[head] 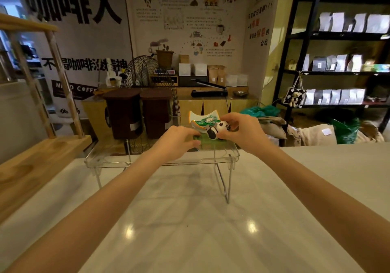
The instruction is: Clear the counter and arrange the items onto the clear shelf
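A clear shelf on thin metal legs stands at the far edge of the white counter. On its right half lies a green mat carrying a black-and-white panda figure and a white curved dish with orange edges holding green-wrapped candies. My right hand is closed around the panda figure from the right. My left hand grips the left edge of the green mat, fingers curled over it.
A wooden rack stands on the counter's left side. Behind the counter are two brown bins, a wire fan guard and a low cabinet. Black shelving with white bags fills the right.
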Available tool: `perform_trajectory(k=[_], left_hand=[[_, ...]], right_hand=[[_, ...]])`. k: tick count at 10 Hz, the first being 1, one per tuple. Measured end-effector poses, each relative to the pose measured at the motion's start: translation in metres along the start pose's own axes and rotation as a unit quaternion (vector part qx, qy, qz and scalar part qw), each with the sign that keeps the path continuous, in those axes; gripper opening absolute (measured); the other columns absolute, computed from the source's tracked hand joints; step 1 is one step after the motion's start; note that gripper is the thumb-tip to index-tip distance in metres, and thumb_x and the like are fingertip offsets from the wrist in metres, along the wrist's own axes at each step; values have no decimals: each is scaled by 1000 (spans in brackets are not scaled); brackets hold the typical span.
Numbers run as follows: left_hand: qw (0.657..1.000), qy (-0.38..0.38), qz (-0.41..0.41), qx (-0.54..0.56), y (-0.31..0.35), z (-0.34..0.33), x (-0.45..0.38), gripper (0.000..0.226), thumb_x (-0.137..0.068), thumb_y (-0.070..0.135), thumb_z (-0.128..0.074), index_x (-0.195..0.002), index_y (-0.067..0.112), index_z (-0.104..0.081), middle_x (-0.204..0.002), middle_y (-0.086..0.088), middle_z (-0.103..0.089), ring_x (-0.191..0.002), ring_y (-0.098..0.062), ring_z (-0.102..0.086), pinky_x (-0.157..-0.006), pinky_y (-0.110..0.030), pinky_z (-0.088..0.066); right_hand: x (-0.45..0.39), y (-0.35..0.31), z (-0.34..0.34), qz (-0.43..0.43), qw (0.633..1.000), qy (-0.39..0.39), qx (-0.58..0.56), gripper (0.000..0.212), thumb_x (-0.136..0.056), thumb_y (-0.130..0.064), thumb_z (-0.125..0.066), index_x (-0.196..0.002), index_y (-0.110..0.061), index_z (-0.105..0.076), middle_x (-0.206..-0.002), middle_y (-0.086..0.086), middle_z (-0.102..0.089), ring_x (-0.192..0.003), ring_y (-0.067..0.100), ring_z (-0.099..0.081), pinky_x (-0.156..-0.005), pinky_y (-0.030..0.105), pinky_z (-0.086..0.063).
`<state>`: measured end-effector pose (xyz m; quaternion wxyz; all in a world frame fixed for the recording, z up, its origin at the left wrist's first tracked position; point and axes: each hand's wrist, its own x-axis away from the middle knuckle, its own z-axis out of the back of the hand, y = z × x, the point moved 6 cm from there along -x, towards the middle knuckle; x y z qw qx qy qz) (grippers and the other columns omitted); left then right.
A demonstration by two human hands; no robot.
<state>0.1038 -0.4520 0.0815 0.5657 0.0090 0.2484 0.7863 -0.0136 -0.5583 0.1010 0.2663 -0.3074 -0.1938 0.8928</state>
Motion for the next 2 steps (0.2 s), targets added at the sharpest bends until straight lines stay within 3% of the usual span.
perform_trajectory(k=[1, 2], left_hand=[[1000, -22, -3, -18, 5, -4, 5, 38, -89, 28, -49, -126, 18, -51, -109, -13, -66, -69, -16, -51, -64, -32, -43], [998, -53, -4, -39, 7, -2, 4, 39, -92, 29, -44, -129, 18, -48, -112, -11, -63, -74, -14, -48, -67, -26, -41]], right_hand=[[9, -1, -3, -31, 999, -7, -11, 56, -76, -26, -71, -126, -15, -49, -126, 8, -60, -109, 21, -57, -90, 35, -50], [12, -2, -2, -37, 999, 15, -23, 54, -78, -27, -68, -126, -14, -46, -127, 7, -59, -112, 21, -55, -91, 33, -48]])
